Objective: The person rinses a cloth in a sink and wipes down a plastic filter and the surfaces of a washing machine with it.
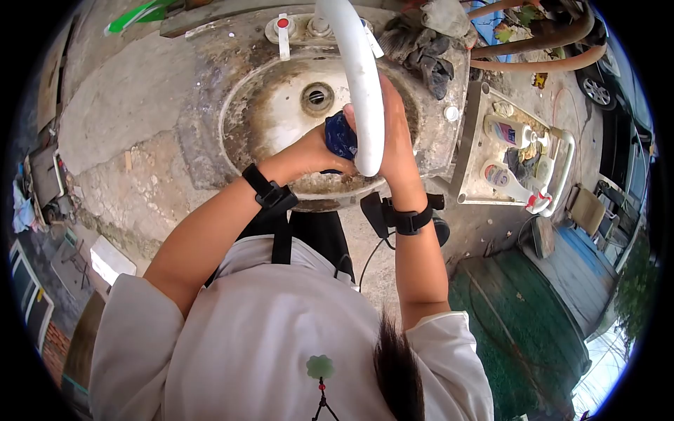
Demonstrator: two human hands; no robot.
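A bunched dark blue patterned cloth (pixel 340 137) is held between my two hands above the sink basin (pixel 270 123). My left hand (pixel 314 151) grips it from the left, with fingers closed around its lower part. From the other side, my right hand (pixel 395 133) presses against it; a fingertip shows at the cloth's upper edge. The thick white faucet spout (pixel 361 91) passes in front of my right hand and hides most of its fingers. Beyond my hands, the round drain (pixel 317 99) is visible in the stained basin.
A tap handle with a red dot (pixel 283 35) stands at the sink's back. Dark crumpled rags or gloves (pixel 421 52) lie at the back right corner. A white bottle cap (pixel 451 113) sits on the right ledge. Beside the sink, a rack (pixel 472 151) holds bottles (pixel 505 179).
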